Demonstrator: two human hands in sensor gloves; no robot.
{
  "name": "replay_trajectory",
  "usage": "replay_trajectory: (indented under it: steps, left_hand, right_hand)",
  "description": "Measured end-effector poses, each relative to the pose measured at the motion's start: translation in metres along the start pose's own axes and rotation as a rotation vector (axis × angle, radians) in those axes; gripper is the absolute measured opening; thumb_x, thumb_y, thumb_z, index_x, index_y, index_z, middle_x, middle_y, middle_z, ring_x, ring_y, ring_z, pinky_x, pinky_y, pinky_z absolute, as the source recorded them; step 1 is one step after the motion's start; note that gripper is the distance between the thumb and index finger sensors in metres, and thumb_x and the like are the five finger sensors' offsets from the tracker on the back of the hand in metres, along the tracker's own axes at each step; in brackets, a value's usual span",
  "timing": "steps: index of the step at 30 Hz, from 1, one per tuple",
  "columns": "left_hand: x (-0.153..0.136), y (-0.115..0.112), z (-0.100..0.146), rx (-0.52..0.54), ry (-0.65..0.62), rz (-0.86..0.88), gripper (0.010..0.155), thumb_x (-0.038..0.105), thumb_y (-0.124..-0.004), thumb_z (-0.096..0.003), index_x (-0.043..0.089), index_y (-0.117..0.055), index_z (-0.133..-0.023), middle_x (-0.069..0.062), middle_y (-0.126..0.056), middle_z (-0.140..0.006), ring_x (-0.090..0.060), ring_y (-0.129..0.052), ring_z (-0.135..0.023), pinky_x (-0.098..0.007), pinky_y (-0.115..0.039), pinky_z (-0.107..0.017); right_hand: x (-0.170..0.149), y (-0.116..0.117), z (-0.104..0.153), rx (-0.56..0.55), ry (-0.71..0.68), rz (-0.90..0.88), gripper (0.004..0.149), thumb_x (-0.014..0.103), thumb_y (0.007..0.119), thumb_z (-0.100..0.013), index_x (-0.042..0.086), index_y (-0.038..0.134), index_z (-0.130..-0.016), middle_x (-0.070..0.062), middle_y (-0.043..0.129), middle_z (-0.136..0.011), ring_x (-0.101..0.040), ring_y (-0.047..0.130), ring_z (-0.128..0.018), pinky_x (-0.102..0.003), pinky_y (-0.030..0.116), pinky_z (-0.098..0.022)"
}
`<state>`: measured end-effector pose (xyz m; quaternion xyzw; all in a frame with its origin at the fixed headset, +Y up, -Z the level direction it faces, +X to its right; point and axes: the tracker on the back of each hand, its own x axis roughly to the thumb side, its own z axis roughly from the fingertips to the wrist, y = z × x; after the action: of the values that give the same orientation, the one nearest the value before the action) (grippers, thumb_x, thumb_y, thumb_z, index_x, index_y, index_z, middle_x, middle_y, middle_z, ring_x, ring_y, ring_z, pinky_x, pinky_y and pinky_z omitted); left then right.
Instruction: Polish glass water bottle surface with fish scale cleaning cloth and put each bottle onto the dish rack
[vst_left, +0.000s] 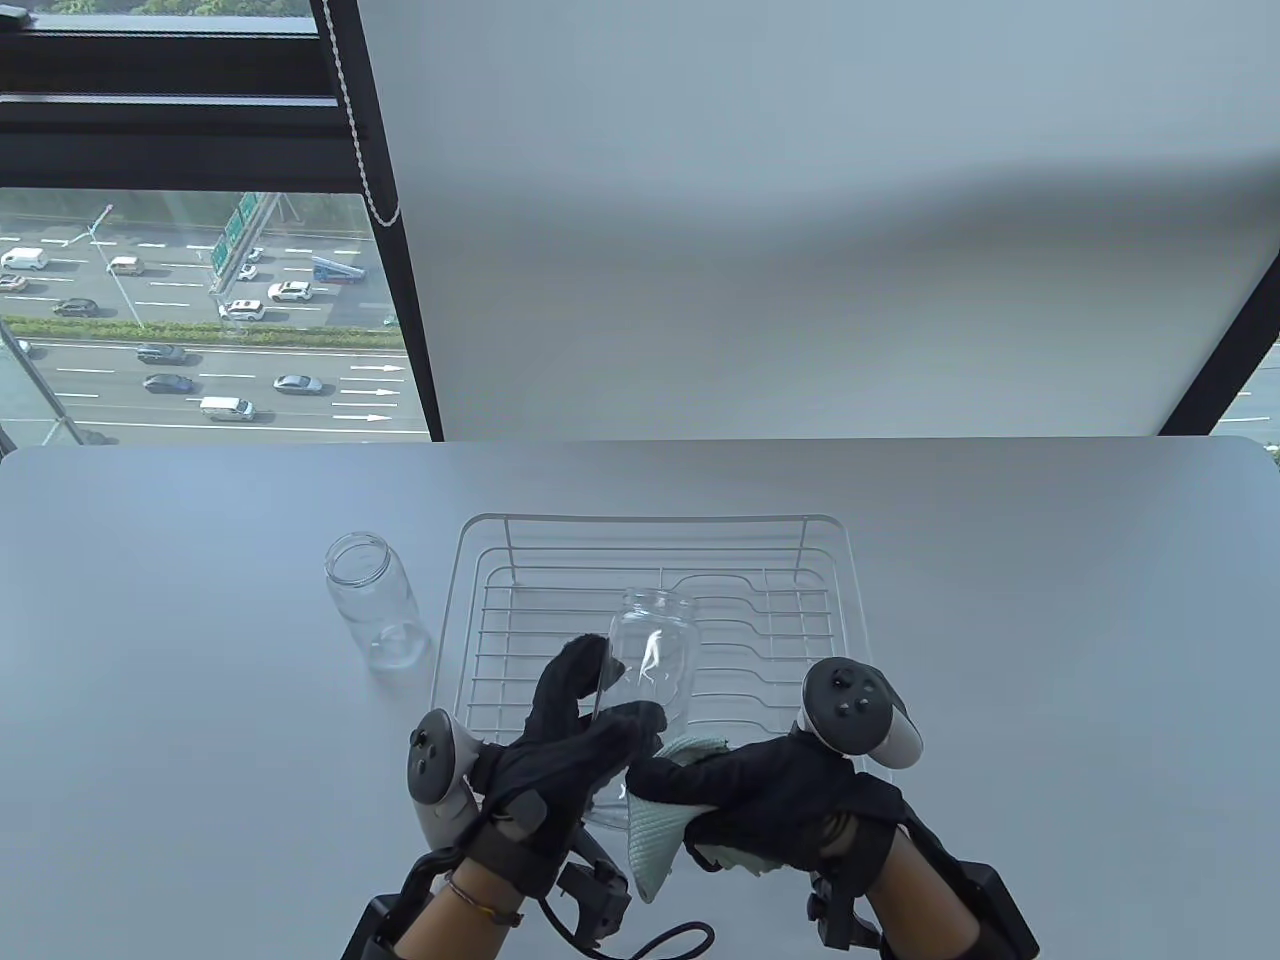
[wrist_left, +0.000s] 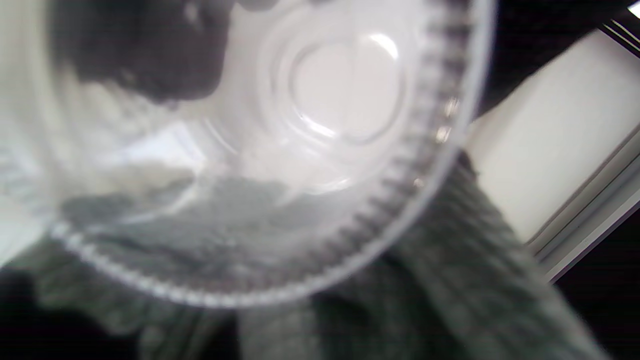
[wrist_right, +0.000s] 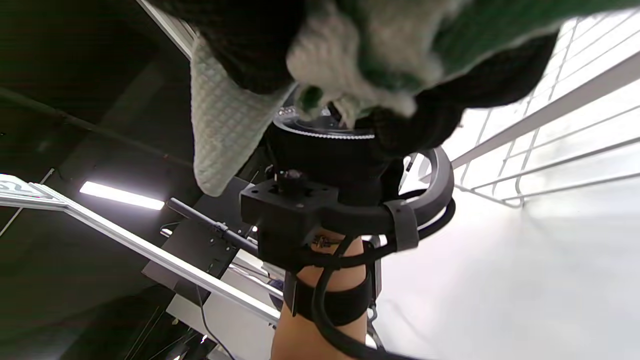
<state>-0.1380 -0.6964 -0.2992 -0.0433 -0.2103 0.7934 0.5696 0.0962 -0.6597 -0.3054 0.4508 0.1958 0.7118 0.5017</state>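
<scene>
Grey table, white rack, window

Beyond the pale grey table: a lowered white roller blind, its bead chain at the left edge. Left of the blind, a dark-framed window over a daylit highway with cars.

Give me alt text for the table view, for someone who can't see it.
Two gloved hands work over a white wire dish rack: the left hand holds a clear glass bottle tilted, while the right hand presses a pale green cloth against its base. A second bottle stands upright left of the rack.
</scene>
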Motion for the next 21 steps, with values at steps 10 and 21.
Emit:
replay_trajectory:
  steps: [10,21]
  left_hand:
    - [0.020,-0.005,-0.006,-0.399,0.246,-0.122,0.108,0.051,-0.099,-0.0446,0.041,-0.015,-0.111,-0.032,-0.037,-0.110,-0.065,-0.078,-0.082,-0.071,-0.080,-0.049]
    - [0.102,0.007,0.017,0.187,-0.128,-0.959,0.082,0.045,-0.106,-0.0389,0.020,-0.068,-0.107,-0.028,-0.059,-0.104,-0.061,-0.082,-0.073,-0.067,-0.086,-0.047]
  right_hand:
    - [0.009,-0.021,0.022,-0.423,-0.043,0.136,0.052,0.041,0.078,-0.055,0.056,0.056,-0.100,-0.014,0.086,-0.073,-0.026,0.097,-0.052,-0.041,0.086,-0.039]
    - [0.011,-0.018,0.021,-0.389,-0.038,0.125,0.051,0.038,0.079,-0.055,0.050,0.060,-0.101,-0.014,0.087,-0.077,-0.028,0.097,-0.054,-0.043,0.085,-0.040]
